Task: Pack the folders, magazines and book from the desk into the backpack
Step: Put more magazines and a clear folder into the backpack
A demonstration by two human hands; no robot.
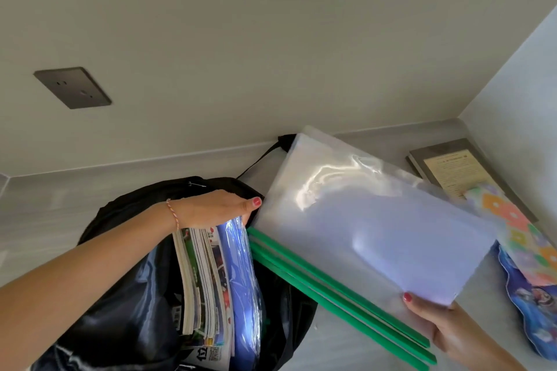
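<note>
**Clear folders held at the mouth of the backpack**

Nearest the camera, the person's left forearm reaches in from the lower left, with a thin braided bracelet [173,214] at the wrist. That arm's left hand [215,208] lies across the top of the upright magazines [200,283] and the blue plastic sleeve [241,277] standing inside the black backpack [120,295]. Its grip is closed over the top of that stack, thumb stretched out along the far side and fingers curled down behind the sleeve, though the fingertips are hidden. The backpack sits open on the pale grey surface [45,214], its mouth toward the camera, and a black strap [262,156] runs from it up to the wall edge.

At lower right, the right hand [443,328] grasps the near corner of a bundle of clear folders [361,220] with green spines [337,295]; the thumb presses on top and the fingers are underneath, out of sight. White paper shows through the clear plastic. The bundle is tilted, with its spine end just beside the backpack's opening and close to the left thumb, not yet inside.

Farther right on the surface lie a patterned pouch [512,220] with orange and green flowers, a blue printed item [530,295] partly beneath it, and a dark-bordered book [446,163] near the corner of the wall. A dark socket plate [72,87] is set into the wall at upper left.
</note>
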